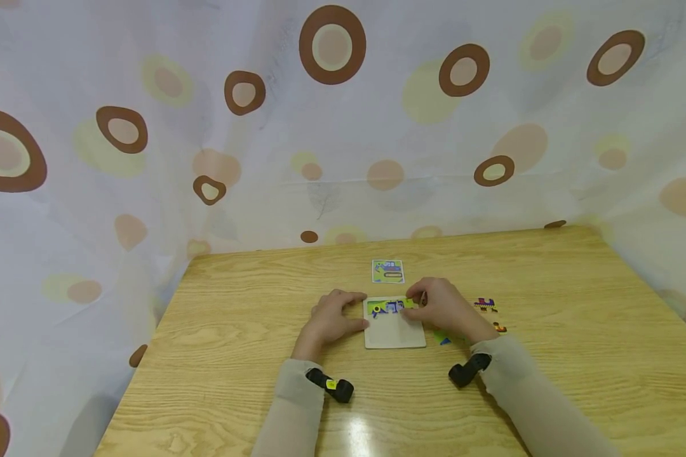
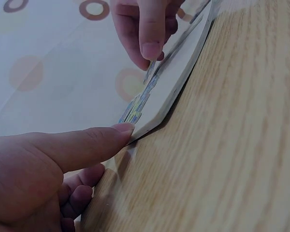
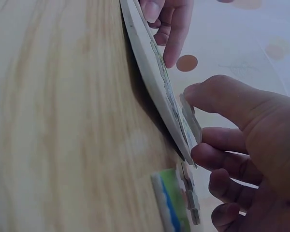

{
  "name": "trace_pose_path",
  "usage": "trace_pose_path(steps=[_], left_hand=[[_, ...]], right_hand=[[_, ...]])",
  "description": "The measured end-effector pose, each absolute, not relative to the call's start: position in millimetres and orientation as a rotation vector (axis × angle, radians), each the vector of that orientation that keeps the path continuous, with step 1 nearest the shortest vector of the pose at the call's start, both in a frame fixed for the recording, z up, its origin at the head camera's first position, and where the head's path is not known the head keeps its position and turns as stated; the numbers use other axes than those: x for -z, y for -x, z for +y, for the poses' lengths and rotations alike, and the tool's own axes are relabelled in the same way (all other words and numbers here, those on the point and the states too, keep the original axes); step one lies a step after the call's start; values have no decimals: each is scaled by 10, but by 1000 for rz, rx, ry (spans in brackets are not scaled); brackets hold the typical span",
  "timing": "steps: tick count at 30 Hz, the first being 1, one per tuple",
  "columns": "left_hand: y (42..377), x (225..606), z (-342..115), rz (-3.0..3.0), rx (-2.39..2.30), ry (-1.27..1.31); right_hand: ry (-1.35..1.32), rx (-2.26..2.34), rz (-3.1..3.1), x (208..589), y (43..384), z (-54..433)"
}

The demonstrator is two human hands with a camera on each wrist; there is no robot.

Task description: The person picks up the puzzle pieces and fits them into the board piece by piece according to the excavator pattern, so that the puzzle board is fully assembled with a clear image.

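A pale puzzle board point(image 1: 394, 333) lies on the table, with several joined pieces point(image 1: 385, 308) in blue, green and yellow along its far side. My left hand point(image 1: 331, 319) touches the board's left side, index finger near the far corner and thumb lower down. The left wrist view shows that thumb point(image 2: 113, 137) straight against the board's edge. My right hand point(image 1: 441, 304) is over the far right corner. Between its thumb and fingers it pinches a thin puzzle piece point(image 3: 192, 118), seen edge-on in the right wrist view; its printed side is hidden there.
A picture card point(image 1: 388, 271) of a digger lies behind the board. Loose pieces point(image 1: 484, 304) are to the right, with an orange one point(image 1: 500, 327) nearer. A green and blue piece point(image 1: 444, 339) lies partly under my right wrist. A patterned curtain point(image 1: 343, 209) hangs behind the table.
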State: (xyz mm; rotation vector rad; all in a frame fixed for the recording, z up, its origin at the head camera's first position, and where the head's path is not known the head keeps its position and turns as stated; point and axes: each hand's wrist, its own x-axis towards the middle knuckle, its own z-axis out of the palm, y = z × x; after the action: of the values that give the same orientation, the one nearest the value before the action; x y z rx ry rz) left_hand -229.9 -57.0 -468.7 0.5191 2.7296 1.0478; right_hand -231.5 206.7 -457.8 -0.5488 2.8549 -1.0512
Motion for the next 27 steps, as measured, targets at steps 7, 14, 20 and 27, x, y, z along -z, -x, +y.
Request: trace_pose_path(steps=[7,14,20,27], left_hand=[[2296,4675,-568,2726,-1046,-518],[2302,4677,-573,2728,-1047,-519],[2309,4679,-580,2723,-1049,-521],[2313,4682,-581,2721,-1053,-519]], right_hand=[[514,998,2859,4611,2322,2051],[592,1028,2823,4592,2318,2083],[644,1004,2804,4573,2315,2098],[664,1005,2802,4587,2319,2101]])
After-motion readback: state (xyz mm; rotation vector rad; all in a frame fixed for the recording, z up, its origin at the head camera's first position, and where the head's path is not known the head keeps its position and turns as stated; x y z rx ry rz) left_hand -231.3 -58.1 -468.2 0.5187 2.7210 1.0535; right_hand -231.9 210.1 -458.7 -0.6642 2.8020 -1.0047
